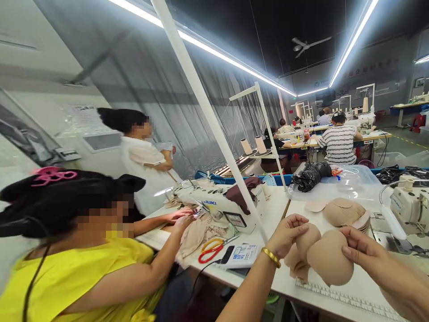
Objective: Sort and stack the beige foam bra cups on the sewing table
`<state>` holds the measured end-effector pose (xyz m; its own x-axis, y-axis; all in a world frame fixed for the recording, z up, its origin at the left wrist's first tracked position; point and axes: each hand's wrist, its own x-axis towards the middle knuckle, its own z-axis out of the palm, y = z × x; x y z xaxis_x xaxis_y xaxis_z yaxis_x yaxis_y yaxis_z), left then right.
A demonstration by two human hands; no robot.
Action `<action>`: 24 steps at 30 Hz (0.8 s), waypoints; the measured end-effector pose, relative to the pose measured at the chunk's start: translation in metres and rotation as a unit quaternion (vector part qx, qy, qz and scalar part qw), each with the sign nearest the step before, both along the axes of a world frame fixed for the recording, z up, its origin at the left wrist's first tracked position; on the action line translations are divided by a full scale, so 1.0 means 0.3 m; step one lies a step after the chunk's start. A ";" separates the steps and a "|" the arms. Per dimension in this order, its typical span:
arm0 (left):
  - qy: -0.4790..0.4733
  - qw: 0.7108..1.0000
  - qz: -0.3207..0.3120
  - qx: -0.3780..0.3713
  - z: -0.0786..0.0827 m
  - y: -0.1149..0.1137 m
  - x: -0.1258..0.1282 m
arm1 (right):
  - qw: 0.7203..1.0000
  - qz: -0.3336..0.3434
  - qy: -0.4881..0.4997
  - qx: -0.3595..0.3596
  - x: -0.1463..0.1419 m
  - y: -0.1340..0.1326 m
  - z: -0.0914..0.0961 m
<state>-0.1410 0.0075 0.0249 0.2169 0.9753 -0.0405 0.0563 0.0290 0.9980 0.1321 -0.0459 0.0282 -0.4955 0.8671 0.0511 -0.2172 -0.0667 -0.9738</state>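
My left hand point(285, 233), with a gold bangle at the wrist, pinches a beige bra cup point(308, 239) between thumb and fingers. Another, larger-looking beige bra cup point(331, 260) is gripped at its right edge by my right hand point(363, 250). The two cups meet or overlap in the middle, above the white table; whether they are joined I cannot tell. More beige fabric pieces point(297, 267) show below the left cup. Behind my hands lies a stack of beige cups point(346, 212). A printed ruler strip point(346, 297) runs along the near table edge.
To the left, a co-worker in a yellow top point(83, 277) works beige fabric point(201, 232) at a JUKI sewing machine point(214, 201). Red-and-orange-handled scissors point(212, 250) and a phone point(228, 255) lie between us. A white pole point(214, 120) rises nearby. Another sewing machine point(410, 203) stands right.
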 end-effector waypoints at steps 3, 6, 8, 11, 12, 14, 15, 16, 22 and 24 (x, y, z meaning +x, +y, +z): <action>0.031 0.999 0.019 -0.024 -0.040 0.028 -0.043 | 0.999 0.047 -0.004 -0.016 -0.090 0.052 -0.026; 0.084 0.995 0.042 -0.015 -0.086 0.043 -0.057 | 0.998 0.046 -0.030 -0.024 -0.190 0.111 -0.083; 0.116 0.992 0.049 0.018 -0.101 0.039 -0.065 | 0.998 0.016 -0.057 -0.010 -0.254 0.153 -0.137; 0.180 0.981 0.032 0.066 -0.098 0.023 -0.083 | 0.990 -0.067 -0.122 0.029 -0.327 0.211 -0.228; 0.208 0.974 0.030 0.082 -0.093 0.022 -0.088 | 0.984 -0.094 -0.146 0.044 -0.344 0.226 -0.258; 0.266 0.956 0.033 0.117 -0.079 0.038 -0.093 | 0.969 -0.141 -0.187 0.083 -0.365 0.241 -0.306; 0.295 0.945 0.036 0.137 -0.071 0.057 -0.089 | 0.960 -0.160 -0.203 0.106 -0.368 0.241 -0.323; 0.323 0.933 0.036 0.156 -0.064 0.085 -0.081 | 0.950 -0.177 -0.219 0.132 -0.365 0.237 -0.334; 0.461 0.867 0.004 0.188 -0.077 0.336 0.034 | 0.872 -0.235 -0.311 0.296 -0.243 0.241 -0.265; 0.482 0.857 -0.005 0.180 -0.091 0.399 0.069 | 0.836 -0.259 -0.350 0.333 -0.171 0.293 -0.222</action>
